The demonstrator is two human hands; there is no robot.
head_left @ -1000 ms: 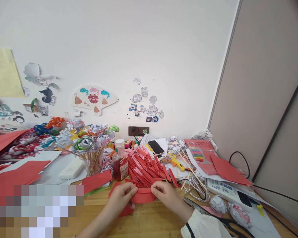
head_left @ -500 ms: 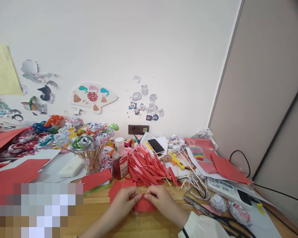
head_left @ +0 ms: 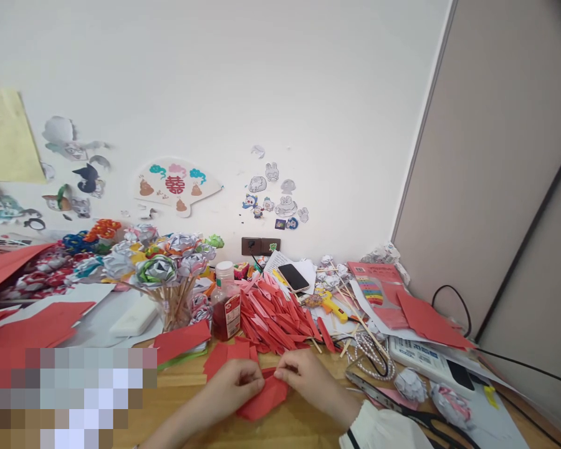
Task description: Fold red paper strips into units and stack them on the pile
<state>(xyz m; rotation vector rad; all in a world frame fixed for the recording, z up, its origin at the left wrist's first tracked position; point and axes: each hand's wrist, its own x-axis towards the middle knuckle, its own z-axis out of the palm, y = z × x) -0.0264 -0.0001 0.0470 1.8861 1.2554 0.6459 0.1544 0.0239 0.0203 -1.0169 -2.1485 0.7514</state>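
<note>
Between my hands is a piece of red paper (head_left: 267, 399), tilted and partly folded along its upper edge. My left hand (head_left: 238, 380) pinches its upper left side with thumb and fingers. On the upper right, my right hand (head_left: 303, 377) pinches the same paper near its corner. Just behind my left hand lie flat red paper sheets (head_left: 219, 358) on the wooden table (head_left: 187, 386). Beyond my hands sits a big heap of folded red paper strips (head_left: 280, 315).
Large black-handled scissors (head_left: 402, 405) lie to the right, near a beaded string (head_left: 369, 355) and crumpled paper balls (head_left: 410, 383). A bottle of red liquid (head_left: 225, 305) and a cup of paper flowers (head_left: 172, 305) stand behind. A yellow glue gun (head_left: 334, 305) and a phone (head_left: 293, 277) lie farther back.
The red paper has turned and tilted, its lower part now swung toward the lower left. My hands have moved slightly, still pinching it.
</note>
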